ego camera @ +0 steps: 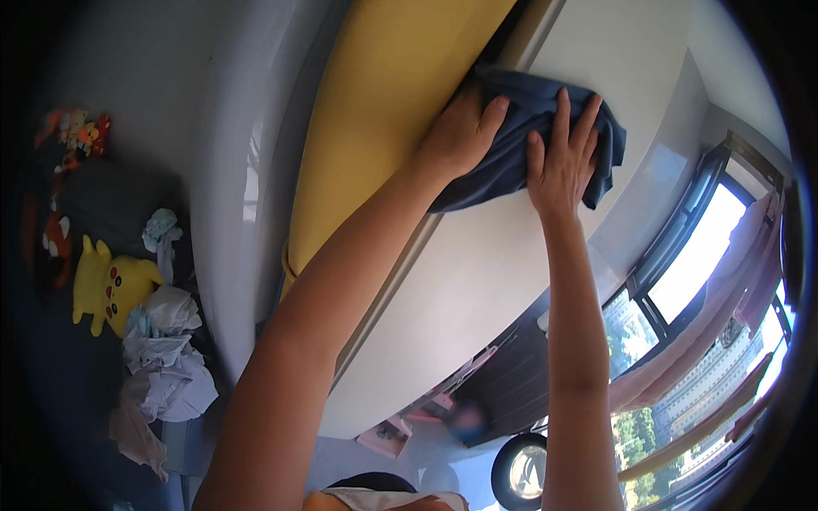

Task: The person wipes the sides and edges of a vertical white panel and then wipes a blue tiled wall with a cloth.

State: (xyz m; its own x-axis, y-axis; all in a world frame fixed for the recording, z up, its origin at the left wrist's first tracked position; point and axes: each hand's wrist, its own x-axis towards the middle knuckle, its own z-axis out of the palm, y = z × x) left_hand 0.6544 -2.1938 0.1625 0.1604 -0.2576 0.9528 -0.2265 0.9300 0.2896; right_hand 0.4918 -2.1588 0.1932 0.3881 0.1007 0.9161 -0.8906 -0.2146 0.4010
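Dark blue folded cloth, perhaps a garment, lies at the top of a cream-white panel, beside a long yellow padded surface. My left hand is at the cloth's left side, thumb on the fabric; its other fingers are partly hidden in the shadow by the yellow surface, so I cannot tell whether they grip. Flat on the right part of the cloth rests my right hand, its fingers spread and pointing up in the view.
At the left, a yellow plush toy and crumpled pale clothes lie on a dark sofa. Windows with pink curtains are at the right. A round black-rimmed object and a pink item stand low in view.
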